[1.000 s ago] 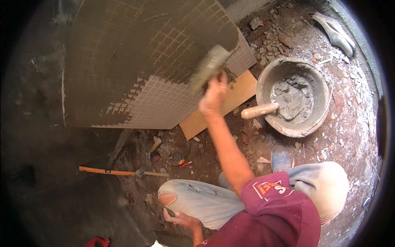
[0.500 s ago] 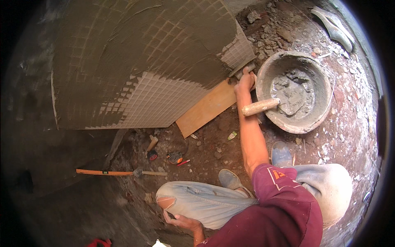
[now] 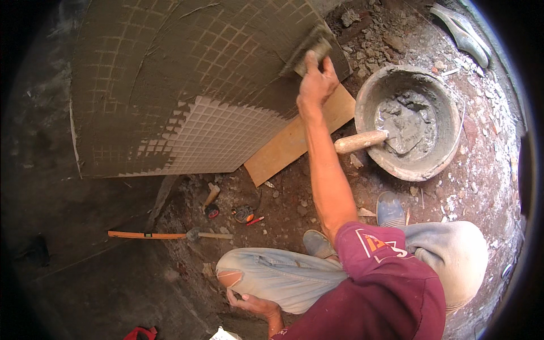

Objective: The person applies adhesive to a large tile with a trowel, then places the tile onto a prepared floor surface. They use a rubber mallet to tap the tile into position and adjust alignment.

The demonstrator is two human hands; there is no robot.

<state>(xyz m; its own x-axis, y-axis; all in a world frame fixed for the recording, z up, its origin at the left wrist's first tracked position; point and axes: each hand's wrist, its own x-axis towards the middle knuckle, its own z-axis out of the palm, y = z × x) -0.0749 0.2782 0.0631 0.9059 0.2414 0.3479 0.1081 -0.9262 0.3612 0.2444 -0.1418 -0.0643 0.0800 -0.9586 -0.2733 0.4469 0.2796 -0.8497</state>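
My right hand grips a plastering trowel, its blade against the upper right edge of a large tile. The tile's ridged back faces me, most of it under grey mortar. A pale gridded patch along its lower middle is bare. My left hand lies by my left knee, fingers loosely curled and apart from the thumb, nothing seen in it. Right of my right forearm stands a round bucket of wet mortar. A wooden-handled tool rests over its rim.
A wooden board lies along the tile's lower right edge. On the dirt floor are a tape measure, a red pencil, an orange level and a hammer. Rubble lies behind the bucket.
My right hand and the trowel have moved up and left from beside the bucket onto the tile's right edge. Mortar now covers the pale patch there. My left hand stays by the knee.
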